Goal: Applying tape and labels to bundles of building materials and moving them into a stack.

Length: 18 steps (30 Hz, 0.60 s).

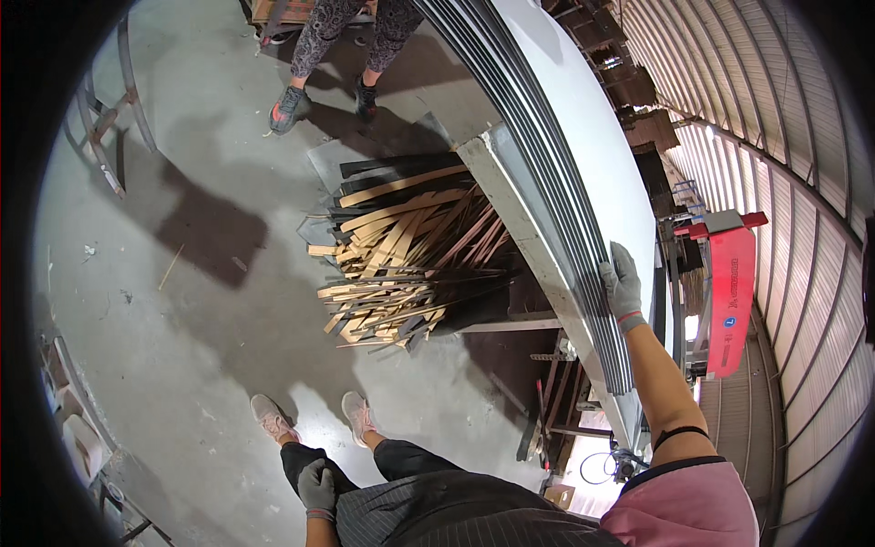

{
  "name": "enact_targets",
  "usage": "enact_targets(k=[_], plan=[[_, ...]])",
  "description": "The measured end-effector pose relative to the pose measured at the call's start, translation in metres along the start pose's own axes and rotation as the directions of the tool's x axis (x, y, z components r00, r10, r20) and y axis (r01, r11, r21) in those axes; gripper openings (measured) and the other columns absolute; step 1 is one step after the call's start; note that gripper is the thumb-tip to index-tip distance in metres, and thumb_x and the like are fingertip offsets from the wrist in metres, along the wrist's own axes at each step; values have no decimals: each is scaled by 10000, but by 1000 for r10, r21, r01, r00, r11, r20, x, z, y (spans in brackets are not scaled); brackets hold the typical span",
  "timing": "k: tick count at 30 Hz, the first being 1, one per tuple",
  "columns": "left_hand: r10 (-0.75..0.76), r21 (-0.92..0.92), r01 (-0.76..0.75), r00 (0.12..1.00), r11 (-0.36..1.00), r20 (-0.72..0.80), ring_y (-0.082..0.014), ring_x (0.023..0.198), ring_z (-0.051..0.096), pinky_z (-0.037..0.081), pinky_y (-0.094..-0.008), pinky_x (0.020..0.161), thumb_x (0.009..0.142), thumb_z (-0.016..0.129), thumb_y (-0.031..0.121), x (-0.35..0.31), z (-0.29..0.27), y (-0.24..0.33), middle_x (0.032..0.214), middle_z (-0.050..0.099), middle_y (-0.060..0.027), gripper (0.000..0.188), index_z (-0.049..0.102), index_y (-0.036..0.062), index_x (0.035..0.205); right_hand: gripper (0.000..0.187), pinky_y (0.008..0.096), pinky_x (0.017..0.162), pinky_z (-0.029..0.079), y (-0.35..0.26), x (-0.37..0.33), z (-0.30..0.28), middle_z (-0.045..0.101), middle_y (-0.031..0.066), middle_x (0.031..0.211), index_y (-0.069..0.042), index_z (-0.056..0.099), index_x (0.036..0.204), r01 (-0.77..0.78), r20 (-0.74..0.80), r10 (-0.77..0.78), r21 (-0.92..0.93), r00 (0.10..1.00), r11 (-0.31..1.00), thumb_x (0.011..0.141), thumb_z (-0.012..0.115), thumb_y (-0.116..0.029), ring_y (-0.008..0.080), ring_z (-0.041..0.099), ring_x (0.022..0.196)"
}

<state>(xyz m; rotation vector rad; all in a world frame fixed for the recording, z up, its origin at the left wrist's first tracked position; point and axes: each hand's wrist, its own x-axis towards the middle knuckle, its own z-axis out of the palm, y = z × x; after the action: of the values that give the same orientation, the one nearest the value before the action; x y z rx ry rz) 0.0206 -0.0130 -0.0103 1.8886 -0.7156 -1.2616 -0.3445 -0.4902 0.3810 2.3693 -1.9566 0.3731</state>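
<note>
My right hand (623, 281), in a grey glove, lies on a long stack of panels. Its fingers stretch over the white top face (588, 132), with the thumb by the edge. Dark layered edges (567, 196) run along the stack's left side. Down by my left thigh hangs my left hand (316, 485), also in a grey glove. It is near my dark trousers, its fingers appear loosely extended, and nothing shows in it. The stack lies on a grey metal-edged table (515, 205).
A heap of tan and black strips (401, 237) lies on the floor left of the table. Another person's legs (342, 46) stand beyond it. A curved metal frame (114, 114) is at far left. A red machine part (729, 301) rises at right. Racking (574, 401) sits under the table.
</note>
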Motion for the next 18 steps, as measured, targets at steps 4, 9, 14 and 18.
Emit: enact_targets(k=[4,9,14,18], plan=[[7,18,-6,1000,1000,-15,-309,910,628,481,-392,843,786,635,132,6,4,7,955,673,-156,235,668,14,987,510,348,1076,353,4,0,-4,488,172,1349,-36,496,1339,28,-19,-29,-31,999,999,927,605,-315,285,451,1276],[-46,-32,47,999,998,24,-293,943,629,481,-376,869,793,643,129,4,-8,-3,969,676,-154,261,662,5,1021,484,327,1037,372,-14,15,-10,549,151,1283,-14,512,1318,-133,109,124,82,986,988,926,609,-280,231,494,1212],[-227,-272,224,974,936,20,-266,1011,620,472,-346,913,844,624,160,-8,-63,18,1034,668,-162,280,648,-8,1067,591,394,1079,329,-39,48,-13,465,219,1362,27,426,1353,165,-47,-172,-116,984,979,898,622,-295,328,431,1282],[-165,68,175,977,982,-131,-332,1048,607,474,-397,918,830,629,308,1,-122,17,1090,651,-202,400,649,8,1094,680,413,1116,284,23,43,3,376,277,1408,49,350,1395,-42,18,38,237,999,971,816,627,-175,395,348,1329]])
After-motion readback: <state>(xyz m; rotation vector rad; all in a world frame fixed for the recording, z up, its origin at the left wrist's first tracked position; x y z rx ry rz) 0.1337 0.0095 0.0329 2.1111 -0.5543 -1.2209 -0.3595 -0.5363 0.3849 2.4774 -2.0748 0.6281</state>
